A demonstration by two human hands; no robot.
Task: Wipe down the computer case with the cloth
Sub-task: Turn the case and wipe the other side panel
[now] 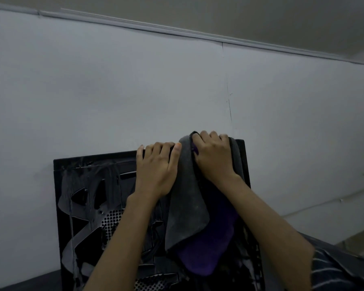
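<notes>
Plain indoor room, probably domestic: bare pale painted wall (135, 80) with a hairline crack (228, 97), ceiling moulding (177, 32) above, black computer case (88, 196) standing against the wall.

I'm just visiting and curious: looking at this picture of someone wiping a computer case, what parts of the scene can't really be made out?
- Far side of the computer case: head view, hidden behind its top edge.
- Fingertips of the left hand and right hand: curled over that edge.
- Case panel under the cloth: covered by it and both forearms.
- Case bottom: cut off by the lower frame edge.
- Panel details: too dark and reflective to read.
</notes>
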